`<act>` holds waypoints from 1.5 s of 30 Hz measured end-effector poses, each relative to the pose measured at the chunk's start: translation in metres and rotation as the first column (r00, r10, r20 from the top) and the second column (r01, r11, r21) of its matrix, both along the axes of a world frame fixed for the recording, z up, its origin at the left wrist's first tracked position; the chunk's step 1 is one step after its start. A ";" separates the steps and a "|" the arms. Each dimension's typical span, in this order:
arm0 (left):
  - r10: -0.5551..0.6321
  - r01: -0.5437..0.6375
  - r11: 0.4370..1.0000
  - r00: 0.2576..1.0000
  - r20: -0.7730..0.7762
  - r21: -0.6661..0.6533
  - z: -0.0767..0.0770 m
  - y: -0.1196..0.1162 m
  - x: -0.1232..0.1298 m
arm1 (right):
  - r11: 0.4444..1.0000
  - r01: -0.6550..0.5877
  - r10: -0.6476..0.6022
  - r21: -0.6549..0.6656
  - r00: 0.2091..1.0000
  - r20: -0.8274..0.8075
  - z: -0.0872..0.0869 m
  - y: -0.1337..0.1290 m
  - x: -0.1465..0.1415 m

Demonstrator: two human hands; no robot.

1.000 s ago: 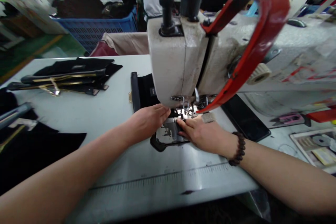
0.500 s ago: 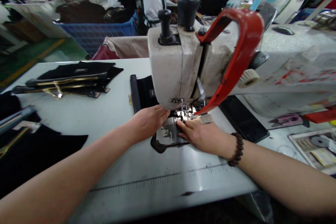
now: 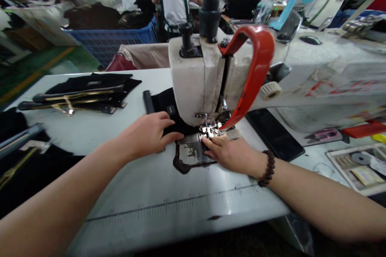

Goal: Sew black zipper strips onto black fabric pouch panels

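Observation:
My left hand (image 3: 152,133) rests at the near left edge of a black fabric piece (image 3: 164,100), its thumb and index finger apart. The piece has a small label and a dark strip along its left end; part of it is hidden behind the head of a white sewing machine (image 3: 188,80). Beside the metal presser foot (image 3: 210,129), my right hand (image 3: 230,154) lies low over the needle plate (image 3: 191,153), fingers stretched forward and slightly apart. Nothing is visibly gripped in it. A curved red guard (image 3: 256,72) arches from the machine head down to the foot.
Black zippered pieces (image 3: 90,90) are stacked at the table's back left, with more dark pieces (image 3: 33,172) at the left edge. A black phone (image 3: 276,134), pink snips (image 3: 325,135) and a parts tray (image 3: 358,168) lie right. Behind, a person (image 3: 175,0) stands near a blue crate (image 3: 111,42).
My left hand has moved left from beside the presser foot, and its thumb has spread from the fingers. The red guard has shifted left and lower. My right hand has barely moved.

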State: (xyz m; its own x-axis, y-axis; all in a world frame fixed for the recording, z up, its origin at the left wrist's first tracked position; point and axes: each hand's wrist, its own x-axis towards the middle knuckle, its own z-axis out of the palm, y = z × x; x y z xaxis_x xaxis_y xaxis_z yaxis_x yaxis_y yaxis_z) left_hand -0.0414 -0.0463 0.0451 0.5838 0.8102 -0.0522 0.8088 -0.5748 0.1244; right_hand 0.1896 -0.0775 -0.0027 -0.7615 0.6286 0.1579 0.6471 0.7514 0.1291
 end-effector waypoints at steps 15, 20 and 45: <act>-0.374 0.386 0.922 0.886 -0.273 -0.009 -0.005 -0.089 0.040 | 0.976 -0.214 0.215 -0.050 0.977 0.012 0.004 -0.002 0.006; -0.348 0.339 0.938 0.918 -0.189 -0.078 -0.002 -0.087 0.040 | 0.981 -0.170 0.169 -0.091 0.985 -0.022 0.005 -0.002 0.005; -0.254 0.240 0.934 0.967 0.021 0.266 -0.027 -0.106 0.040 | 0.881 -0.442 0.454 0.171 0.890 -0.042 0.026 -0.034 0.012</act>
State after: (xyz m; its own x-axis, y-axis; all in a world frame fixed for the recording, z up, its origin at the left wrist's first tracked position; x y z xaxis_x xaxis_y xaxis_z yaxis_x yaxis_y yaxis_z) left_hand -0.0018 -0.1523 0.0179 0.7633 0.6213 0.1772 0.6334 -0.7736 -0.0158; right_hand 0.2015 -0.1118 0.0231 -0.9372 0.1867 0.2946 0.2587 0.9386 0.2282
